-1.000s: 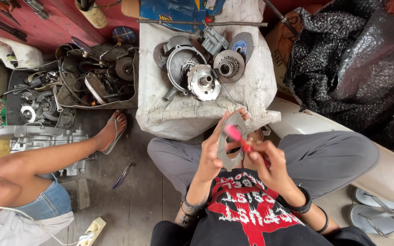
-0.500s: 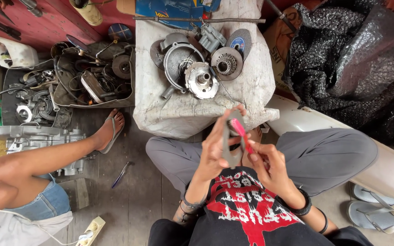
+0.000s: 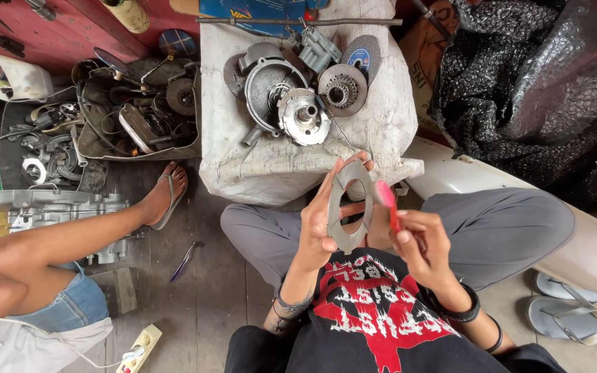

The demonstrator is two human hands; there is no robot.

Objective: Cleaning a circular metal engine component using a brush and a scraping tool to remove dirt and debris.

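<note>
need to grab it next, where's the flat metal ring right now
In the head view, the flat metal ring is at centre, held up on edge in the left hand, just left of the pink brush in the right hand, below the white block.

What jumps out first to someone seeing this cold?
Centre frame, the left hand holds up a flat grey metal ring while the right hand puts a pink-headed brush to its edge. Just above, round metal engine parts crowd a white cloth-covered block.
</note>
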